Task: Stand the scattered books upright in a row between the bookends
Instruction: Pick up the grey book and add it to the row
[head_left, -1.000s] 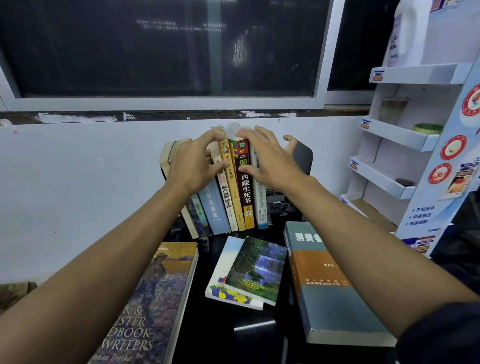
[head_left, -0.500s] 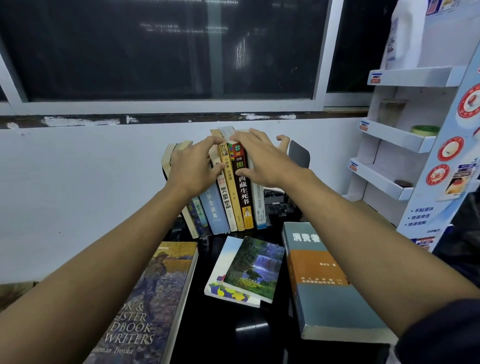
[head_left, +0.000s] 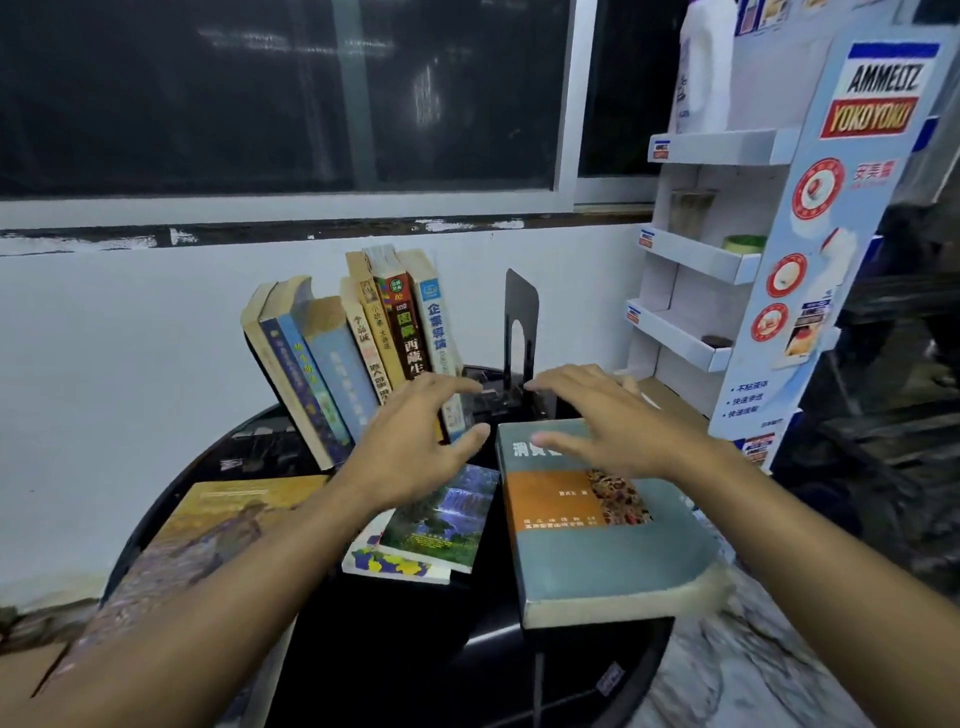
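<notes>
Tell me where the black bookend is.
Head view: the black bookend stands upright right of centre, a gap to the right of the leaning row of books, just behind the right hand.

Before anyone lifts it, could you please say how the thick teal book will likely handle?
The book looks heavy, given its deep page block. Its cover looks thin, so it may sag. It seems to overhang the table, so a push might tip it.

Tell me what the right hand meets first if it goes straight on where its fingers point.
Likely the black bookend: the right hand, open above the grey-green book, points its fingertips at the bookend's foot. Depth is unclear; it might pass in front, toward the left hand.
</notes>
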